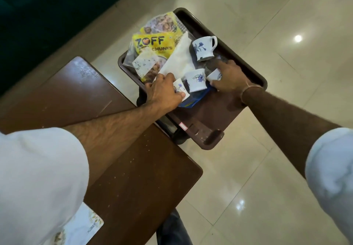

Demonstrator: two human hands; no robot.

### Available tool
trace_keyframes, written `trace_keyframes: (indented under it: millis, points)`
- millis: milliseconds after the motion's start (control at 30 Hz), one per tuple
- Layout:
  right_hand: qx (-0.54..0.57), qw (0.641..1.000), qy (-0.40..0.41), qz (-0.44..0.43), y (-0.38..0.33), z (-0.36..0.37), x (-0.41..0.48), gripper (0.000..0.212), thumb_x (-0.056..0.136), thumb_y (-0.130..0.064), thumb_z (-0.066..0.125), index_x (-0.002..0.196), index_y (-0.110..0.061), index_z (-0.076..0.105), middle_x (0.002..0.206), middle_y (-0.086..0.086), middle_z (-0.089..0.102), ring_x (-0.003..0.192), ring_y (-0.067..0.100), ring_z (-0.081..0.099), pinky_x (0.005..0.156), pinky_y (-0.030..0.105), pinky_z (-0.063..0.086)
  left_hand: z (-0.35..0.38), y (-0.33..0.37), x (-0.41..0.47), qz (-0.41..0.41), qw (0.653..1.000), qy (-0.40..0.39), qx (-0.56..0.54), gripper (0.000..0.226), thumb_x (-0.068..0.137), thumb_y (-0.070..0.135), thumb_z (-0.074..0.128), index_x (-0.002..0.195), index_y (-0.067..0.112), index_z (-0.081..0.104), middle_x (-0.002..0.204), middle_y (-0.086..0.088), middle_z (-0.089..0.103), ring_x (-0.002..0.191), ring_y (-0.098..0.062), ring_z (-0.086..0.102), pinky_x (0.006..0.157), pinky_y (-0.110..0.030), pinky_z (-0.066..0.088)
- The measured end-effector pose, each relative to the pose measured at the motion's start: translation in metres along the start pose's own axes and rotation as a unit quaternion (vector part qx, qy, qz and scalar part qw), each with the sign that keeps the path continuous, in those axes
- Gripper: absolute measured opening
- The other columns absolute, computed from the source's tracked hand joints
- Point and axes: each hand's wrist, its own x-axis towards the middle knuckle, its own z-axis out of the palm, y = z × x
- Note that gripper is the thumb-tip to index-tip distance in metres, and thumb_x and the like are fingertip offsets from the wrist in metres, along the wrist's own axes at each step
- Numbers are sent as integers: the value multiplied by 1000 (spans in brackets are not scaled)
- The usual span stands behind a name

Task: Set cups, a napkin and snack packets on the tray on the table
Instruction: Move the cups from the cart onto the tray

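A dark brown tray [219, 112] juts out past the table's far edge, above the floor. On it lie a yellow ZOFF snack packet [152, 44], a second packet [162, 22] behind it, a clear packet [145, 64] in front, and a white napkin [179, 57]. A blue packet [193, 101] lies under the cups. All the cups are white with blue flowers. My left hand [162, 91] grips one cup [179, 89]. My right hand [231, 78] closes around another cup [214, 75]. A third cup [196, 80] stands between them, and a handled cup [204, 48] stands farther back.
The brown wooden table [124, 168] fills the lower left, with a white printed mat [84, 227] at its near corner. Glossy tiled floor [267, 187] lies to the right. A dark green surface [47, 15] is at the upper left. A dark support shows under the tray.
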Motion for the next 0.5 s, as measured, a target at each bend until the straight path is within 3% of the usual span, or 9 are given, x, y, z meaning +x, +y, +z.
trace_keyframes:
  millis: [133, 200, 300, 400, 500]
  points:
    - [27, 999, 21, 6, 14, 4, -7, 64, 83, -36, 76, 138, -16, 49, 128, 22, 51, 116, 39, 52, 99, 39, 44, 2, 0, -5, 18, 999, -23, -30, 47, 79, 38, 76, 118, 21, 56, 127, -7, 51, 119, -27, 49, 99, -43, 32]
    - [60, 996, 64, 15, 18, 3, -14, 58, 81, -36, 78, 128, -13, 53, 124, 20, 57, 113, 36, 56, 90, 36, 45, 1, -1, -12, 33, 998, -18, -52, 42, 79, 33, 77, 114, 20, 57, 126, -5, 53, 118, -25, 49, 96, -39, 30]
    - [109, 982, 156, 6, 16, -6, -29, 65, 76, -37, 80, 127, -12, 47, 121, 18, 58, 105, 31, 57, 78, 32, 43, -6, -6, -23, 58, 991, 22, -116, 40, 75, 29, 81, 104, 23, 53, 121, -1, 52, 111, -19, 49, 96, -37, 34]
    - [166, 958, 229, -49, -4, -17, -44, 74, 73, -30, 79, 135, -11, 43, 123, 17, 53, 107, 24, 54, 82, 22, 39, -23, -15, -38, 74, 972, 81, -206, 67, 65, 27, 88, 114, 28, 43, 124, 1, 53, 109, -13, 49, 90, -34, 46]
    - [196, 940, 250, -122, -39, -24, -56, 72, 72, -19, 80, 135, -7, 46, 126, 13, 51, 113, 23, 54, 90, 12, 38, -42, -33, -57, 64, 961, 109, -245, 95, 57, 26, 90, 135, 31, 35, 131, 0, 57, 117, -16, 54, 92, -29, 47]
